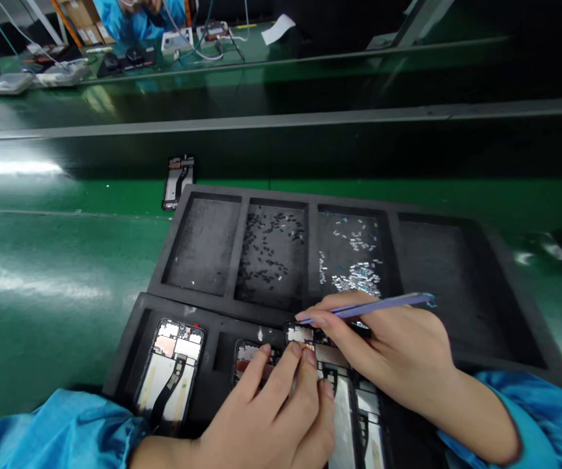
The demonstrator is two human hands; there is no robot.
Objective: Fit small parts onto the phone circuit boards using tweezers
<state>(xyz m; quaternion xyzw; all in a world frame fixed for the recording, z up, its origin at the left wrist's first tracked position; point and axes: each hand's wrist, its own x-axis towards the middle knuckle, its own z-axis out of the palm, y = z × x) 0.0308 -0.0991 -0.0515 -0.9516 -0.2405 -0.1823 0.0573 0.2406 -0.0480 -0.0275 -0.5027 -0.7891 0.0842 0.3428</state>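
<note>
- Pinched a slim purple tool between right-hand thumb and fingers — held its tip right by the top end of an opened phone, too fine to tell if touching!
- Laid the left hand across that phone, with fingers slightly spread and fingertips down.
- Had that phone over the near tray, just beside a second phone.
- Saw dark bits and silvery bits — in neighbouring compartments of the far tray.
</note>
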